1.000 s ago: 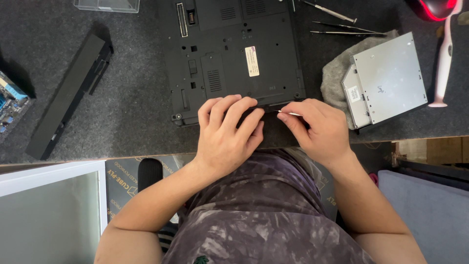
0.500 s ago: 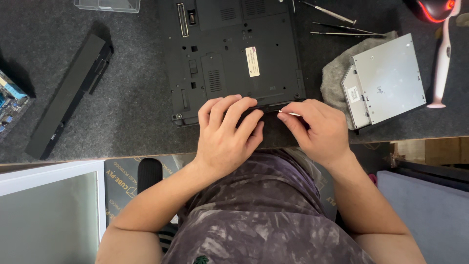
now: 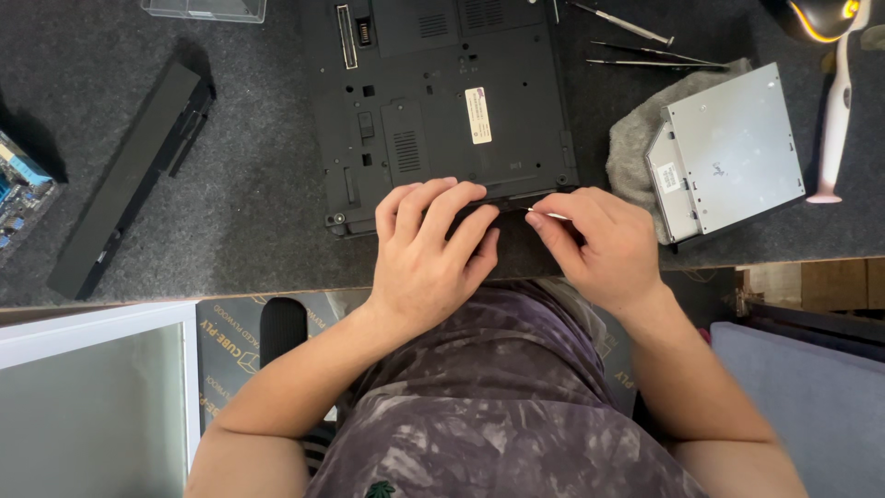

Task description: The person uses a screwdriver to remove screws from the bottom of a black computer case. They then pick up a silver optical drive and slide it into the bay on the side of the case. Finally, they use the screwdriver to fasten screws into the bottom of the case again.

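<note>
At the near edge of the tabletop [image 3: 258,240], both hands work on the near rim of an upturned black laptop [image 3: 442,111]. The left hand [image 3: 429,254] lies palm down over that rim, fingers bent and pressed on the casing, holding nothing. The right hand [image 3: 599,244] sits just beside it, thumb and forefinger pinched on a thin, pale tool [image 3: 546,214] whose tip meets the laptop's near edge; the tool is too small to tell more. The hands are close but not touching, and a narrow strip of dark mat shows between them and the table's edge.

The laptop lies base up in the middle of the tabletop, its near edge close to the near table edge and its far part cut off by the frame.

To the right, just beside the laptop's right side, a grey cloth [image 3: 636,138] carries a silver optical drive [image 3: 728,152], tilted, with its near corner close to the table's near edge. Beyond it lie two thin screwdrivers [image 3: 645,63], and at the far right a white handle [image 3: 834,120] stands on end.

To the left, a wide bare stretch of mat separates the laptop from a long black battery [image 3: 129,175] lying slantwise. At the left edge a blue circuit board [image 3: 18,189] shows partly, and at the far edge sits a clear box [image 3: 207,9].
</note>
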